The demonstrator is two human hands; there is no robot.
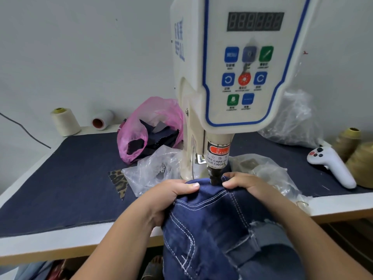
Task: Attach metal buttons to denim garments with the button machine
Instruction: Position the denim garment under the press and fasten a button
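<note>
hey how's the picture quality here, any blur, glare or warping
Head view: wide-angle warping bends the table edge and tilts the button machine; its display digits are smeared, panel labels unreadable; lighting soft and even, no hard shadows; mild glare on the clear plastic bags.

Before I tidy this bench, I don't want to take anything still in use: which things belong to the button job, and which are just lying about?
In use: button machine; jeans, held by left hand and right hand.

Lying about: pink bag; thread cones; white controller; leopard scrap; clear bags.
</note>
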